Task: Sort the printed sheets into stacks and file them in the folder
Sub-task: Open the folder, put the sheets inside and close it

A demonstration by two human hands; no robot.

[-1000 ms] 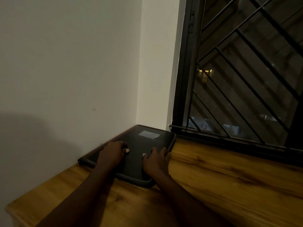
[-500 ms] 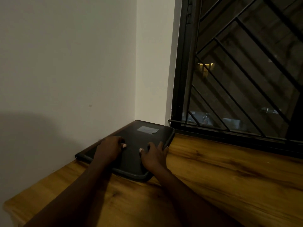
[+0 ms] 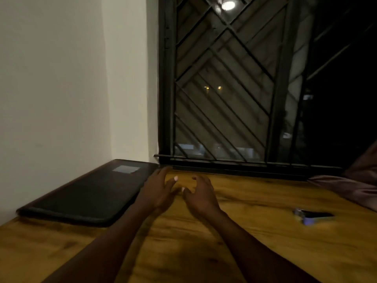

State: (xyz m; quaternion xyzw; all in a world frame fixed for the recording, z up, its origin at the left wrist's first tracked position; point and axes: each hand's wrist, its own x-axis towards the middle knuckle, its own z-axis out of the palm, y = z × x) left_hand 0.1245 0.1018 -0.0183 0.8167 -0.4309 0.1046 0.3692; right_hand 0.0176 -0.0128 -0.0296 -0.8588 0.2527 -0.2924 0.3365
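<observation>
the wooden table (image 3: 265, 248) is sitting by a barred window (image 3: 224, 88). the black folder (image 3: 87, 193) is lying shut, far left by the wall (image 3: 51, 78). the left hand (image 3: 157, 190) and right hand (image 3: 201, 196) are spreading fingers beside it, holding nothing.

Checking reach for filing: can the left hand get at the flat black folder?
Probably yes: the left hand hovers open at the right edge of the flat black folder, holding nothing; nothing lies between them.
</observation>
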